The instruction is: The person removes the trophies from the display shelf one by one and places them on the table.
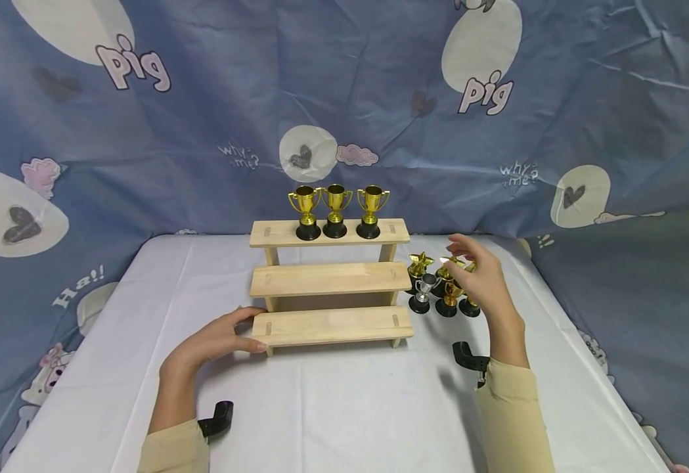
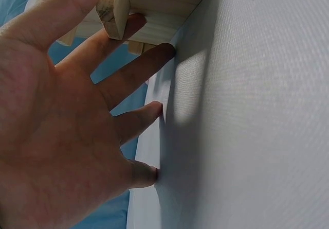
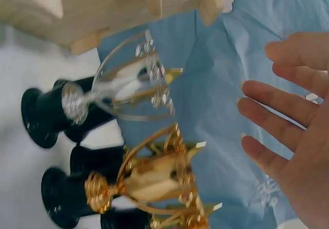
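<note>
A three-step wooden stand [image 1: 332, 279] is on the white-covered table. Three gold cup trophies [image 1: 335, 203] with black bases are lined up on its top step. At the left end of the lowest step is my left hand [image 1: 217, 338], thumb and fingers against the wood; the left wrist view shows its fingers spread [image 2: 77, 116]. Over the trophies right of the stand hovers my right hand [image 1: 486, 276], holding nothing. Beneath it stand a silver cup trophy [image 3: 118, 87], a bronze-coloured cup trophy [image 3: 149, 182] and gold star trophies [image 1: 420, 263], partly hidden.
Blue printed cloth [image 1: 344, 98] hangs behind the table and along its sides. White tablecloth [image 1: 344, 407] extends in front of the stand. A black strap mount [image 1: 471, 358] sits on each wrist.
</note>
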### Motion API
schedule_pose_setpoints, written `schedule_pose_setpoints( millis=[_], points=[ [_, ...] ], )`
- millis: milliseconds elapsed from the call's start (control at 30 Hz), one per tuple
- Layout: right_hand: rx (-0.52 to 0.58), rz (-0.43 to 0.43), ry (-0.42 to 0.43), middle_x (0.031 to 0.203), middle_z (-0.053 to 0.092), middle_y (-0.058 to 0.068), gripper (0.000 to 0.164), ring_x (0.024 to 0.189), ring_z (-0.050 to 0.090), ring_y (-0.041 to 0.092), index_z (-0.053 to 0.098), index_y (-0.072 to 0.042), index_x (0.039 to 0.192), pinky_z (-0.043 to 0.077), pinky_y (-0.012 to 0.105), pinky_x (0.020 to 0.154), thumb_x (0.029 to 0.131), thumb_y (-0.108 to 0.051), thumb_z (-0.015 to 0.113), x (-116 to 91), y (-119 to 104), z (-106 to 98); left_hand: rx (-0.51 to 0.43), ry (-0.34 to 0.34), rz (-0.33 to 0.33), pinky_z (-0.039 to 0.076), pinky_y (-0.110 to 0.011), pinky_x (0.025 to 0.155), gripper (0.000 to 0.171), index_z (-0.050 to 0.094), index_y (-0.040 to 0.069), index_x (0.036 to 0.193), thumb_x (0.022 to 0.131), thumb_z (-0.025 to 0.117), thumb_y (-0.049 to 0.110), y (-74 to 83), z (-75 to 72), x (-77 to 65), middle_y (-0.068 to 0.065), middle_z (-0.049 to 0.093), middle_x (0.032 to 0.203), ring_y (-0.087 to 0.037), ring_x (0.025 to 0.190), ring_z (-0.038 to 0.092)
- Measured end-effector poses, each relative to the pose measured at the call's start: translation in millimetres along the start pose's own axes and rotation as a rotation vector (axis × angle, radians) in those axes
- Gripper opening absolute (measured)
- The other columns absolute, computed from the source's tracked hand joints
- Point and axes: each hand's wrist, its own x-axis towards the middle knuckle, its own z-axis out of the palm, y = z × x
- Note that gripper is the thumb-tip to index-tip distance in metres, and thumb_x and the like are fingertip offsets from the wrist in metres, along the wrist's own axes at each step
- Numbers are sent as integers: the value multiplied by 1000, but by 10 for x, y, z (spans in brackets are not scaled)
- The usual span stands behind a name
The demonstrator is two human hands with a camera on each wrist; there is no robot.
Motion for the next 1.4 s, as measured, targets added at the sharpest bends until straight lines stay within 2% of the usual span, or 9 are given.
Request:
schedule_pose_setpoints(
  millis=[133, 367, 600, 933, 1133, 1400],
  points=[
    [10, -35, -17, 121, 67, 14, 50, 114, 60, 31, 55, -13, 139, 41, 52, 104, 91, -12, 67, 32, -79, 33, -2, -8, -3, 29, -67, 112, 87, 47, 17, 147, 74, 83, 46, 2, 6, 13, -18, 38, 157, -44, 148, 28],
    [2, -37, -70, 125, 65, 12, 54, 119, 57, 32, 53, -22, 143, 41, 54, 103, 92, -16, 68, 72, -196, 50, 1, -31, -2, 30, -67, 111, 86, 45, 18, 149, 77, 81, 46, 40, 18, 23, -19, 36, 158, -45, 148, 27],
    [-33, -77, -120, 127, 65, 14, 57, 122, 57, 33, 49, -21, 146, 39, 53, 109, 93, -18, 68, 149, -318, 75, 2, -26, 1, 30, -67, 111, 86, 45, 19, 149, 76, 81, 45, 42, 12, 27, -19, 34, 159, -46, 148, 26],
    [-25, -120, -177, 127, 64, 12, 59, 119, 59, 31, 46, -22, 148, 41, 50, 109, 93, -18, 68, 245, -432, 227, -1, -24, -13, 30, -68, 111, 87, 44, 19, 149, 75, 82, 46, 43, 15, 8, -20, 31, 160, -47, 148, 24],
    [-24, -128, -183, 126, 64, 12, 62, 117, 60, 30, 45, -21, 149, 41, 51, 107, 93, -18, 69, 298, -495, 284, -5, -24, -13, 30, -68, 111, 87, 44, 19, 149, 75, 82, 47, 45, 15, -4, -20, 31, 160, -46, 148, 24],
    [27, -154, -165, 124, 66, 12, 65, 116, 61, 29, 44, -25, 149, 43, 52, 106, 90, -17, 71, 404, -555, 317, 1, -20, -9, 30, -67, 111, 87, 45, 18, 149, 75, 82, 46, 45, -2, -19, -20, 32, 160, -46, 148, 25]
  ],
)
